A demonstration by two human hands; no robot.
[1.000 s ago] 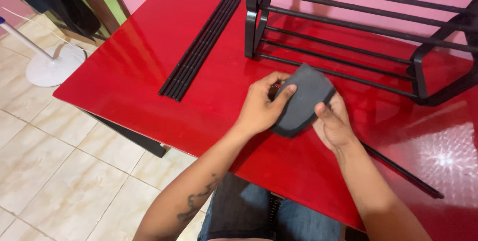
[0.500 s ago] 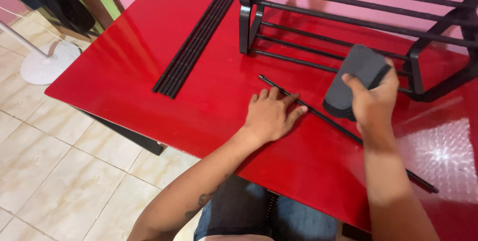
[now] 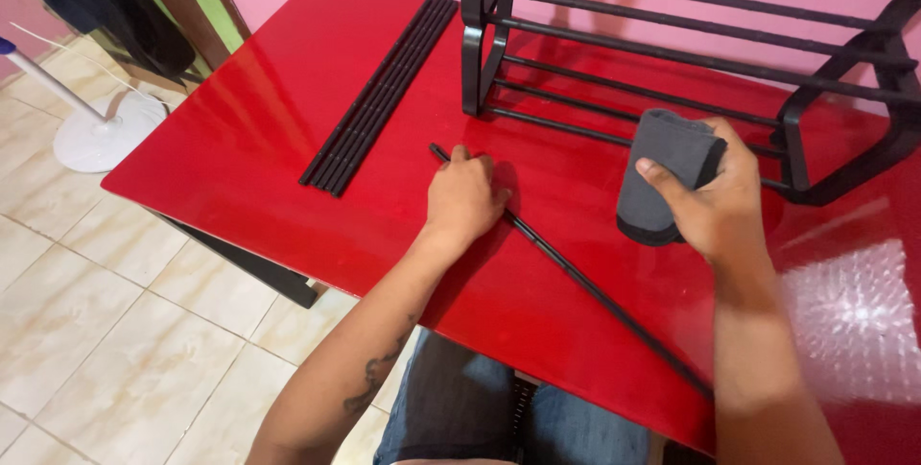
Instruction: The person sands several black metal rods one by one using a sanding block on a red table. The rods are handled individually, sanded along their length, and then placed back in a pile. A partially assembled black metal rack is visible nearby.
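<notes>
My left hand lies over the far end of a long thin black rod that runs diagonally across the glossy red table; whether the fingers grip it or only press on it is unclear. My right hand holds a folded dark grey cloth just above the table, in front of the black metal rack. The rod's near end passes under my right forearm.
A bundle of several black rods lies side by side on the table's left part. The rack stands at the back right against a pink wall. A white fan base stands on the tiled floor to the left.
Both hands held the cloth together a second ago. The right hand has since carried it to the right, uncovering the rod, and the left hand has settled on the rod's far end.
</notes>
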